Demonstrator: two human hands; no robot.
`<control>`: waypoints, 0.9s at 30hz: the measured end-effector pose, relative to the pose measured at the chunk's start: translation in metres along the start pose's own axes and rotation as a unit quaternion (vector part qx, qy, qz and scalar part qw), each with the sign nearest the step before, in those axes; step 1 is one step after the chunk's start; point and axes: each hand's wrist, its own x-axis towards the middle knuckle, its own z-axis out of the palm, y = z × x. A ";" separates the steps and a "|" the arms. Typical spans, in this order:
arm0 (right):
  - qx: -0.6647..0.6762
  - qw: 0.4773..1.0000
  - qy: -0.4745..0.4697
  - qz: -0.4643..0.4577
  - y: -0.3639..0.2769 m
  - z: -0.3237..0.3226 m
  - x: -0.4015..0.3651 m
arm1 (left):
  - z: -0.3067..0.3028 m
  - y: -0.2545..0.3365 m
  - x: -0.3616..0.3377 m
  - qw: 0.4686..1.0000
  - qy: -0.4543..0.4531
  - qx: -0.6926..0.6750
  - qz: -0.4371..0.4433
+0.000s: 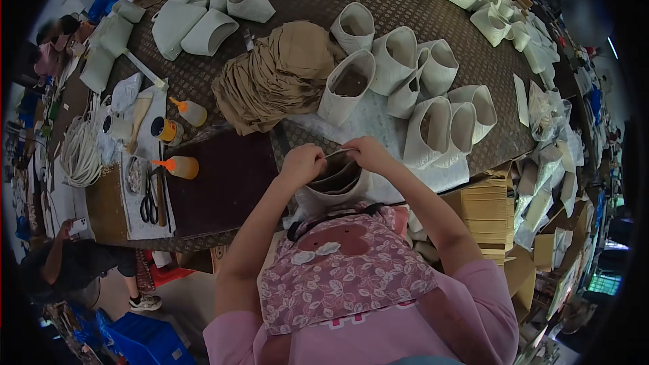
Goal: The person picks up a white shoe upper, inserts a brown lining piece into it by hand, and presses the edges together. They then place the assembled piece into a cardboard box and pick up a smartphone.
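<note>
At the table's near edge stands a pale bag body [336, 197] with a dark brown lining showing inside its mouth. My left hand [303, 164] pinches the left side of its rim. My right hand [371, 155] pinches the far right side, with fingers closed on the edge. The bag's lower part is partly hidden by my apron. Just beyond my hands lie a stack of brown lining cloth [280, 71] and an upright pale bag body [347, 86]. More open bag bodies [427, 132] stand to the right.
Left of me are orange-tipped glue bottles [182, 167], an open tin [167, 130], scissors [149, 208], a brush [140, 122] and a coil of white cord [82, 152]. Cardboard pieces [488, 213] are stacked at the right. A person [61, 263] holding a phone is at lower left.
</note>
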 end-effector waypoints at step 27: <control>-0.009 0.997 -0.045 -0.066 -0.009 -0.013 -0.037 | -0.034 -0.009 -0.054 0.985 -0.153 0.036 -0.070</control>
